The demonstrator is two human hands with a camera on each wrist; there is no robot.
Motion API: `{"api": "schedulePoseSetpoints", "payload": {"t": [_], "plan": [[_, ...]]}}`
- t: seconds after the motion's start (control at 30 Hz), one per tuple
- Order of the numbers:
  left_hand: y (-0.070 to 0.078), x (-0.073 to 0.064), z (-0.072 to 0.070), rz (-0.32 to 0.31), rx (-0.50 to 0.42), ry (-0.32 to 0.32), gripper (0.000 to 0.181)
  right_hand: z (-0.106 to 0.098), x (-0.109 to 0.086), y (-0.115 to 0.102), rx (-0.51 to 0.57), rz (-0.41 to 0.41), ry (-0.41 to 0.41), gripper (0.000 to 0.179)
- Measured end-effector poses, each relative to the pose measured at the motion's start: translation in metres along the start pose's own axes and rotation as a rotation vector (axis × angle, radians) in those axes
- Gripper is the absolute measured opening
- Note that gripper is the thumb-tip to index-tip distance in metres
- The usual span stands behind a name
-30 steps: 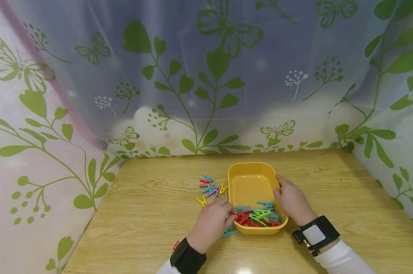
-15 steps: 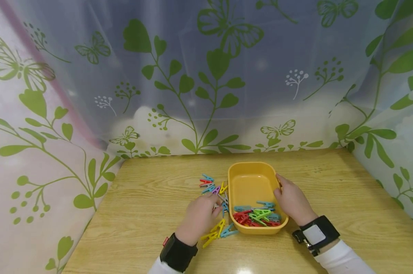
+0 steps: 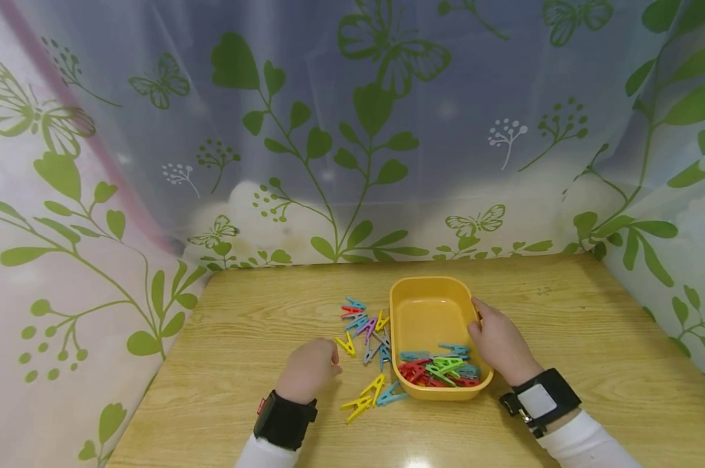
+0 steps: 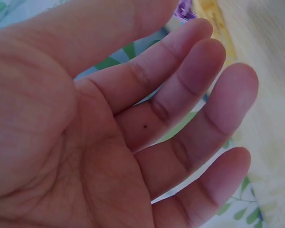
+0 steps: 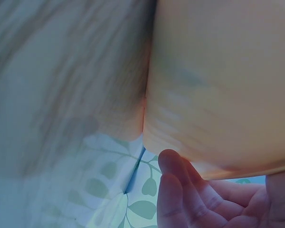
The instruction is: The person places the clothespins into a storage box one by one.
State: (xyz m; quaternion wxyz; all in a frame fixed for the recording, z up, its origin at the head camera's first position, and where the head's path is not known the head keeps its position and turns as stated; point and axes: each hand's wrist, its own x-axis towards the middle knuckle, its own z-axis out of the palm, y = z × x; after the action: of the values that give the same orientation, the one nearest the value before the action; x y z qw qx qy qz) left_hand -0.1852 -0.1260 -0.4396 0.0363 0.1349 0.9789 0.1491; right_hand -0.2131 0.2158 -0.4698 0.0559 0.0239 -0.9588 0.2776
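Note:
My left hand (image 3: 309, 369) hovers over the wooden table, left of the loose clothes pegs; in the left wrist view its palm holds nothing and the fingers (image 4: 232, 95) are loosely bent. A yellow plastic tub (image 3: 431, 322) stands right of the middle. My right hand (image 3: 501, 341) grips its right wall, thumb at the rim and fingers (image 5: 171, 190) along the outside. Red, green and blue pegs (image 3: 443, 369) lie in the near end of the tub. Beside its left wall are several loose pegs: a yellow peg (image 3: 346, 344), a purple peg (image 3: 367, 328), and a blue peg (image 3: 392, 394).
The table (image 3: 259, 312) has a pale wood-grain top. A patterned curtain (image 3: 352, 162) with leaves and butterflies hangs along its back and both sides. Two yellow pegs (image 3: 364, 400) lie close to the tub's near left corner.
My left hand has left the tub's near left corner and moved left, uncovering grey, blue and yellow pegs on the table. The right hand and the tub stay in place.

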Motion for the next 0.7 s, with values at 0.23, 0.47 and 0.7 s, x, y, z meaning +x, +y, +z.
{"api": "schedulePoseSetpoints", "payload": {"t": [0.23,0.47,0.7], "plan": [[-0.011,0.009,0.009,0.002,-0.015,0.019,0.018,0.000,-0.001,-0.001,-0.002,0.001,-0.001,0.056],[-0.014,0.017,0.020,0.045,-0.002,0.161,0.028,0.000,0.001,0.001,-0.010,0.004,-0.002,0.056],[-0.019,0.020,0.026,0.051,-0.018,0.186,0.039,0.000,0.002,0.001,-0.007,0.025,-0.015,0.057]]}}
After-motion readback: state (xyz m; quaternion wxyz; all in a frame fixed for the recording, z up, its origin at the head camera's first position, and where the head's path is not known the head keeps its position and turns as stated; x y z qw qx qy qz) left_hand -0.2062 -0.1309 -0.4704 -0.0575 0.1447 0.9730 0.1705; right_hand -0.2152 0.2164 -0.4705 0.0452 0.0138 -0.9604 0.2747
